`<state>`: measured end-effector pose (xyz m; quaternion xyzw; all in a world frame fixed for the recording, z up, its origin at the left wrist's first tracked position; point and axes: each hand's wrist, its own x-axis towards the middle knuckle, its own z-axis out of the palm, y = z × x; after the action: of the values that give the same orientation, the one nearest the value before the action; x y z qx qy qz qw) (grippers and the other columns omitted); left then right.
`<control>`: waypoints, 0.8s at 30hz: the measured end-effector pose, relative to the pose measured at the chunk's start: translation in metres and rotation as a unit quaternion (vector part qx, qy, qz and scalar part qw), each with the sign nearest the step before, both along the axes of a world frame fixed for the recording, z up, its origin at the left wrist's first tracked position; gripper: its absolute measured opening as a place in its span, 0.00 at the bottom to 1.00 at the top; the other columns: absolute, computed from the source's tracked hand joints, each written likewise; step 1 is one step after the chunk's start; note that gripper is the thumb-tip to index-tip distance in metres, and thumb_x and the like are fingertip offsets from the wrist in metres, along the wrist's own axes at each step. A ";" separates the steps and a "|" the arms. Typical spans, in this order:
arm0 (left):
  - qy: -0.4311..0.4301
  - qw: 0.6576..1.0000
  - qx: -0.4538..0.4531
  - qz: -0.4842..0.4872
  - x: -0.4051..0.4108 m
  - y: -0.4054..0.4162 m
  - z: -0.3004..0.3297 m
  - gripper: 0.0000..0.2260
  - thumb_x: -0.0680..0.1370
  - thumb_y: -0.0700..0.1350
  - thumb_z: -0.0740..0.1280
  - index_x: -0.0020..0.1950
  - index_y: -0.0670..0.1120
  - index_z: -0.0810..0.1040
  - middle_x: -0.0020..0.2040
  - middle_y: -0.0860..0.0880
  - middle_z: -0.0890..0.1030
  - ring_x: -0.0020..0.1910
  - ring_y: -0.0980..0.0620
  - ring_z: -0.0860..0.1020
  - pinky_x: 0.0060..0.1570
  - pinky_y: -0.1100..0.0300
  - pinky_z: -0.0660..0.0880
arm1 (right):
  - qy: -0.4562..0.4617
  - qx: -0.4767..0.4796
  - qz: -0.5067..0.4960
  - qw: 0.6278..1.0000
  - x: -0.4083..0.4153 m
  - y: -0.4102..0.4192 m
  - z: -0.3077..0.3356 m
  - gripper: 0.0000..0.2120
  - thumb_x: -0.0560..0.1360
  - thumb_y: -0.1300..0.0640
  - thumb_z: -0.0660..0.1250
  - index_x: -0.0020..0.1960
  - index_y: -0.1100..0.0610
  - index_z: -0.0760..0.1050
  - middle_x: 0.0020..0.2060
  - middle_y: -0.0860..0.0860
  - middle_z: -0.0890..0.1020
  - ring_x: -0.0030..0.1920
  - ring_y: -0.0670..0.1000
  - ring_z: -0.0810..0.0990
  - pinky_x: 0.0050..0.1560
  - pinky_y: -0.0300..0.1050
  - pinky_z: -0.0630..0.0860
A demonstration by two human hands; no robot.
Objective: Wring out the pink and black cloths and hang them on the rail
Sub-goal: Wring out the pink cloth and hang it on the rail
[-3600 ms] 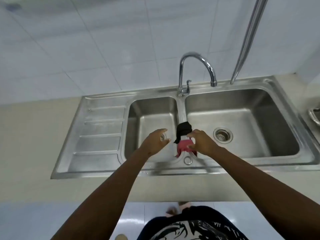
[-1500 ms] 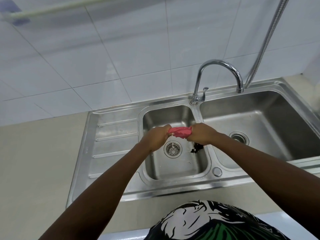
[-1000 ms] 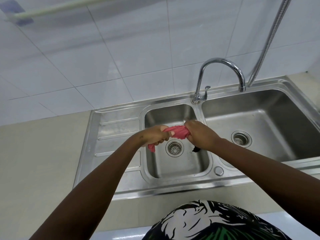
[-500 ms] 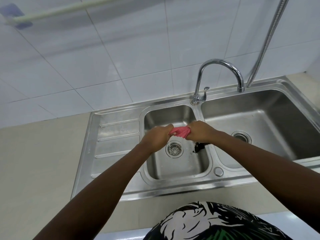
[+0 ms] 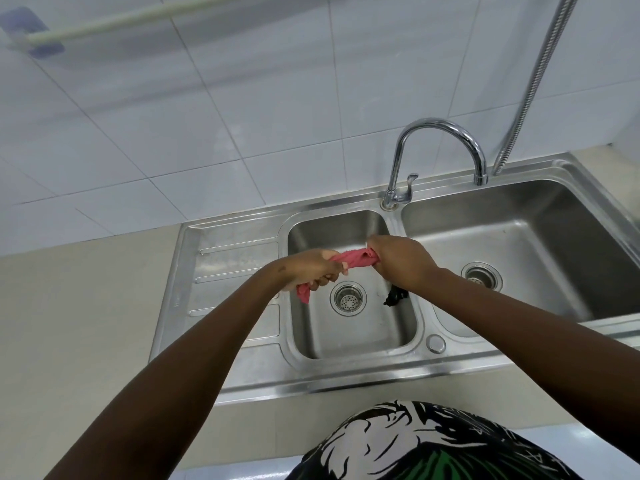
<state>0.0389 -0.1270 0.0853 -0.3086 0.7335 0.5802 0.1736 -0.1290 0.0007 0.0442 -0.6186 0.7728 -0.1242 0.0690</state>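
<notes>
A pink cloth (image 5: 356, 258) is twisted tight between my two hands above the left basin of the steel sink (image 5: 353, 379). My left hand (image 5: 311, 268) grips its left end, and a pink tail hangs below that fist. My right hand (image 5: 401, 259) grips the right end. A bit of black cloth (image 5: 393, 296) shows under my right wrist; whether it hangs from that hand or lies in the basin I cannot tell. The pale rail (image 5: 138, 19) runs along the tiled wall at the upper left.
A curved chrome tap (image 5: 440, 128) stands between the two basins, and a metal hose (image 5: 533, 81) comes down at the right. The left basin has a drain strainer (image 5: 348, 298); the right basin (image 5: 519, 244) has another. A ribbed drainboard (image 5: 225, 271) lies to the left.
The cloths were lifted off the sink divider, and both hands took the pink one over the left basin. Over the last second my hands have been twisting it back and forth.
</notes>
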 end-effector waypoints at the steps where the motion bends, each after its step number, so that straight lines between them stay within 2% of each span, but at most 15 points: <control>1: 0.002 0.998 -0.064 -0.028 0.001 0.001 -0.001 0.12 0.81 0.51 0.61 0.55 0.43 0.74 0.35 0.51 0.71 0.29 0.57 0.66 0.26 0.68 0.65 | 0.018 0.008 0.002 1.000 -0.002 0.000 0.000 0.07 0.73 0.52 0.64 0.42 0.55 0.71 0.33 0.52 0.78 0.31 0.52 0.74 0.32 0.43 0.66; 2: 0.007 0.989 -0.132 -0.062 0.000 0.003 -0.002 0.13 0.81 0.52 0.60 0.55 0.43 0.74 0.37 0.51 0.72 0.30 0.56 0.69 0.26 0.68 0.67 | 0.030 0.020 -0.001 0.999 -0.003 0.000 0.001 0.08 0.72 0.50 0.64 0.40 0.55 0.71 0.32 0.51 0.78 0.30 0.51 0.72 0.32 0.42 0.65; 4: 0.022 0.960 -0.249 -0.124 -0.002 0.008 -0.007 0.15 0.82 0.54 0.57 0.52 0.42 0.74 0.39 0.49 0.75 0.36 0.52 0.73 0.33 0.64 0.70 | 0.017 0.051 -0.016 0.998 -0.004 0.001 0.002 0.09 0.70 0.50 0.64 0.35 0.53 0.70 0.27 0.48 0.75 0.30 0.51 0.72 0.30 0.40 0.63; 7: 0.042 0.922 -0.356 -0.147 -0.001 0.009 -0.011 0.18 0.82 0.55 0.54 0.51 0.43 0.75 0.41 0.47 0.77 0.40 0.49 0.76 0.40 0.57 0.71 | -0.068 0.089 -0.045 0.993 0.000 -0.002 0.002 0.12 0.69 0.48 0.64 0.32 0.54 0.70 0.25 0.47 0.70 0.31 0.52 0.73 0.29 0.41 0.65; 10: 0.085 0.875 -0.456 -0.140 0.002 0.004 -0.015 0.15 0.82 0.55 0.54 0.51 0.46 0.74 0.37 0.51 0.75 0.34 0.51 0.73 0.31 0.60 0.64 | -0.116 0.109 -0.036 0.987 0.003 -0.006 0.006 0.16 0.72 0.49 0.64 0.33 0.60 0.73 0.24 0.49 0.69 0.30 0.53 0.73 0.28 0.42 0.64; 12: 0.106 0.843 -0.508 -0.142 0.004 0.003 -0.018 0.13 0.82 0.53 0.56 0.51 0.46 0.73 0.34 0.52 0.73 0.28 0.53 0.69 0.26 0.63 0.59 | -0.178 0.135 -0.043 0.974 0.005 -0.007 0.010 0.14 0.71 0.52 0.65 0.32 0.60 0.73 0.24 0.50 0.69 0.30 0.53 0.72 0.28 0.42 0.64; 16: 0.142 0.798 -0.572 -0.127 0.005 0.000 -0.022 0.08 0.81 0.48 0.61 0.49 0.45 0.73 0.31 0.52 0.71 0.22 0.60 0.60 0.25 0.66 0.51 | -0.341 0.169 -0.096 0.920 0.008 -0.009 0.018 0.08 0.68 0.56 0.66 0.34 0.59 0.70 0.26 0.51 0.70 0.26 0.49 0.67 0.29 0.42 0.62; 20: 0.159 0.788 -0.587 -0.100 0.001 0.001 -0.029 0.06 0.80 0.47 0.63 0.49 0.45 0.74 0.32 0.47 0.79 0.26 0.52 0.67 0.25 0.67 0.52 | -0.447 0.175 -0.139 0.866 0.009 -0.008 0.021 0.07 0.65 0.57 0.66 0.32 0.56 0.70 0.21 0.50 0.69 0.20 0.49 0.62 0.24 0.39 0.58; 22: 0.160 0.794 -0.583 -0.067 -0.002 0.003 -0.032 0.05 0.79 0.46 0.63 0.49 0.45 0.74 0.32 0.47 0.79 0.25 0.50 0.70 0.24 0.67 0.56 | -0.490 0.168 -0.153 0.842 0.009 -0.009 0.022 0.10 0.63 0.57 0.66 0.27 0.53 0.66 0.20 0.48 0.66 0.18 0.48 0.59 0.24 0.36 0.56; 24: 0.162 0.804 -0.572 -0.037 -0.004 0.007 -0.035 0.03 0.80 0.46 0.62 0.49 0.47 0.72 0.33 0.46 0.80 0.26 0.46 0.75 0.24 0.62 0.69 | -0.512 0.165 -0.157 0.828 0.009 -0.008 0.022 0.12 0.63 0.56 0.66 0.26 0.51 0.63 0.20 0.48 0.64 0.19 0.47 0.58 0.23 0.35 0.55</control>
<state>0.0346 -0.1202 0.0501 -0.2258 0.9607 0.0905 -0.1339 -0.1204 -0.0077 0.0662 -0.3158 0.7221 -0.3036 0.5354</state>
